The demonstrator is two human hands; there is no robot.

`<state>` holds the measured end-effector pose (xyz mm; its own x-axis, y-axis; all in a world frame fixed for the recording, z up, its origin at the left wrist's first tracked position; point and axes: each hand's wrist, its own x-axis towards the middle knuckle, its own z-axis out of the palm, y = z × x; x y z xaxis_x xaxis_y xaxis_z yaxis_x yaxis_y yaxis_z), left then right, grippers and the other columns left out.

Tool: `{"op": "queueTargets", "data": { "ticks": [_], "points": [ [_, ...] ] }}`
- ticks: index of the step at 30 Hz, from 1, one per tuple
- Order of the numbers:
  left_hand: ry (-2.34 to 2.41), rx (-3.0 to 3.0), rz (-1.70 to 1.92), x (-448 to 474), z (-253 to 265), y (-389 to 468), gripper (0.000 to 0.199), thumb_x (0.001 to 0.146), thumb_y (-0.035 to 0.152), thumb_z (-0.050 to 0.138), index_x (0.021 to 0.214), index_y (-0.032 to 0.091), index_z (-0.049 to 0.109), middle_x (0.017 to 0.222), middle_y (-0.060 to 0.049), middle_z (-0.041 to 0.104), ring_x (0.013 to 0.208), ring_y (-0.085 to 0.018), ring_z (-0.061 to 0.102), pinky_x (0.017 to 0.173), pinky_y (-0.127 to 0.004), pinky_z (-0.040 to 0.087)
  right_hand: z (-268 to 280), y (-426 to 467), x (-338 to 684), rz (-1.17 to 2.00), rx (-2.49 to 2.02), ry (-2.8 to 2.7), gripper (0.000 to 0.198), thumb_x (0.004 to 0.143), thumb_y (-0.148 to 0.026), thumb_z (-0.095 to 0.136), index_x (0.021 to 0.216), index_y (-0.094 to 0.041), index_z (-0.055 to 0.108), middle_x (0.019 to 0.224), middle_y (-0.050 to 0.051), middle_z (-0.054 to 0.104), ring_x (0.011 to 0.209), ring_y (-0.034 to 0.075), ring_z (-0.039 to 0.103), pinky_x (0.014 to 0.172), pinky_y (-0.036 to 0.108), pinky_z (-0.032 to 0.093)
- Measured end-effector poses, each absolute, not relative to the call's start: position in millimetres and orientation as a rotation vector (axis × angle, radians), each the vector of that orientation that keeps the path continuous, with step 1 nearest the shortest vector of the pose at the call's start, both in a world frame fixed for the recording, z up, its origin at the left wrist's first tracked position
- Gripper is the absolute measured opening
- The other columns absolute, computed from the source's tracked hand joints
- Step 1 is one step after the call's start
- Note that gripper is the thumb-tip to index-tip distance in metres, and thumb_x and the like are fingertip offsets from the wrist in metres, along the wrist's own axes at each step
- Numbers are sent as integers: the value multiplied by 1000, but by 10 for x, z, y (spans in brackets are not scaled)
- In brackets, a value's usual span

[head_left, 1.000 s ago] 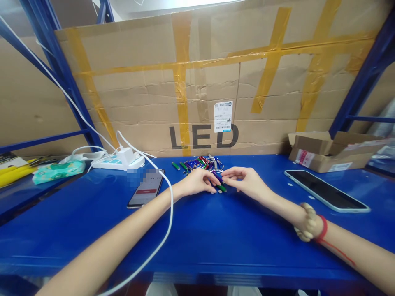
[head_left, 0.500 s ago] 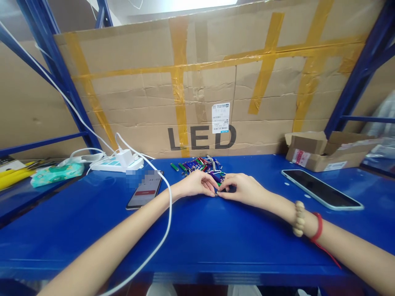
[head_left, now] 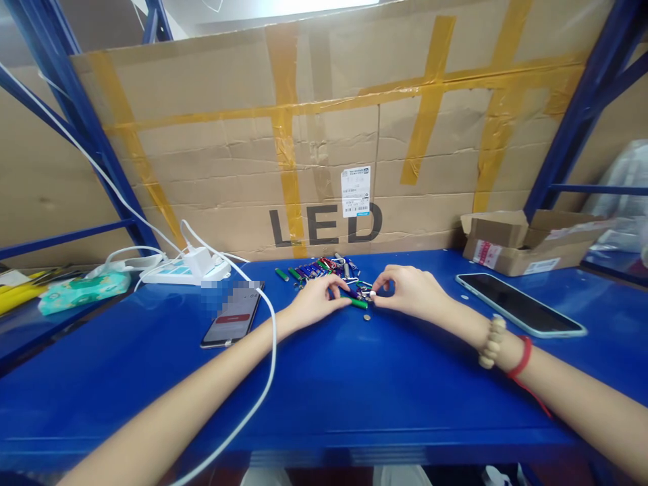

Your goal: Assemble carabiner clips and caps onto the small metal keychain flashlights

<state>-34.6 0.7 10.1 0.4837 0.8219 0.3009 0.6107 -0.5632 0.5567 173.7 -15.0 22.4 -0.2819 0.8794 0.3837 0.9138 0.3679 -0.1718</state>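
- Two bare hands, apart from each other: the person's left hand (head_left: 320, 298) curls at the near edge of the pile, its thumb beside one slim green cylinder (head_left: 359, 304) (whether it grips this cannot be told).
- The person's right hand (head_left: 418, 290) pinches one small white roundish piece (head_left: 373, 294) between thumb and forefinger.
- One heap of small blue, green, red and silver cylinders (head_left: 329, 266) lies just beyond the left hand; they overlap too much to count.
- One small silvery disc (head_left: 367, 317) lies on the blue tabletop (head_left: 324, 391), on the near side of the gap between the hands.
- Two phones: one dark-edged phone with a lit screen (head_left: 233, 327) left of the left hand, one black-screened phone in a pale blue case (head_left: 519, 304) right of the right hand.
- Two bands on the right wrist: one cream beaded bracelet (head_left: 491, 343) and one red cord (head_left: 523, 358).
- One open brown cardboard box (head_left: 499, 253) beyond the right hand, to its right.
- One white power strip (head_left: 169, 273) beyond the left hand, to its left.
- One white cable (head_left: 274, 337) crosses over the left forearm.
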Motion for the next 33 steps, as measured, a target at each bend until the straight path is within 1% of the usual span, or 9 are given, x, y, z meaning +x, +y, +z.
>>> {"op": "queueTargets", "data": {
  "ticks": [4, 7, 10, 16, 21, 24, 28, 31, 33],
  "points": [
    [1753, 2554, 846, -664, 257, 166, 20, 81, 18, 48, 97, 19, 60, 89, -3, 63, 84, -17, 58, 74, -28, 44, 194, -134, 1763, -147, -1550, -2252, 20, 73, -42, 57, 73, -25, 69, 82, 1, 64, 66, 14, 57, 50, 22, 28],
    [2046, 2597, 622, -972, 332, 307, 30, 78, 6, 42, 99, 17, 61, 99, -7, 62, 95, -20, 57, 82, -30, 42, 203, -163, 1745, -58, -1349, -2330, 25, 78, -44, 53, 82, -25, 67, 84, 1, 64, 68, 13, 57, 54, 22, 32],
    [2171, 2685, 285, -1191, 324, 404, 35, 74, 4, 46, 101, 19, 62, 105, -9, 60, 104, -25, 53, 87, -36, 38, 220, -205, 1703, 145, -1095, -2490, 28, 78, -48, 55, 87, -24, 66, 78, 0, 64, 66, 12, 56, 55, 21, 35],
    [2012, 2725, 70, -1231, 261, 440, 28, 79, 9, 47, 98, 20, 64, 107, -10, 60, 104, -27, 52, 87, -40, 36, 223, -221, 1676, 250, -1006, -2658, 16, 79, -33, 55, 84, -23, 68, 71, -2, 65, 64, 11, 57, 54, 20, 35],
    [1971, 2685, 73, -1210, 281, 453, 15, 76, 14, 55, 85, 20, 66, 95, -5, 64, 92, -21, 59, 79, -30, 41, 250, -188, 1728, 162, -1086, -2654, 14, 77, -26, 54, 79, -23, 68, 72, -1, 66, 64, 11, 58, 53, 20, 34],
    [1999, 2647, 126, -1218, 272, 460, 20, 79, 22, 54, 97, 19, 63, 100, -7, 62, 88, -19, 60, 75, -27, 44, 259, -190, 1737, 133, -1110, -2647, 16, 77, -27, 54, 80, -23, 69, 72, -1, 67, 64, 12, 59, 54, 21, 34],
    [2141, 2625, 265, -1231, 242, 463, 33, 83, 31, 48, 109, 14, 58, 110, -14, 57, 99, -27, 57, 83, -36, 43, 259, -208, 1716, 126, -1116, -2629, 17, 78, -28, 53, 83, -24, 69, 73, -1, 67, 65, 12, 60, 54, 21, 35],
    [2130, 2614, 260, -1260, 204, 491, 29, 80, 27, 51, 104, 15, 62, 104, -14, 62, 102, -31, 55, 87, -41, 41, 266, -222, 1699, 129, -1110, -2628, 18, 79, -30, 52, 82, -23, 69, 72, 0, 67, 63, 12, 60, 55, 21, 35],
    [2072, 2607, 247, -1283, 177, 525, 25, 77, 17, 51, 98, 16, 65, 100, -11, 65, 98, -28, 58, 85, -38, 43, 272, -227, 1695, 127, -1101, -2626, 19, 80, -31, 51, 82, -23, 68, 72, 0, 68, 63, 12, 59, 55, 22, 36]
  ]
}}
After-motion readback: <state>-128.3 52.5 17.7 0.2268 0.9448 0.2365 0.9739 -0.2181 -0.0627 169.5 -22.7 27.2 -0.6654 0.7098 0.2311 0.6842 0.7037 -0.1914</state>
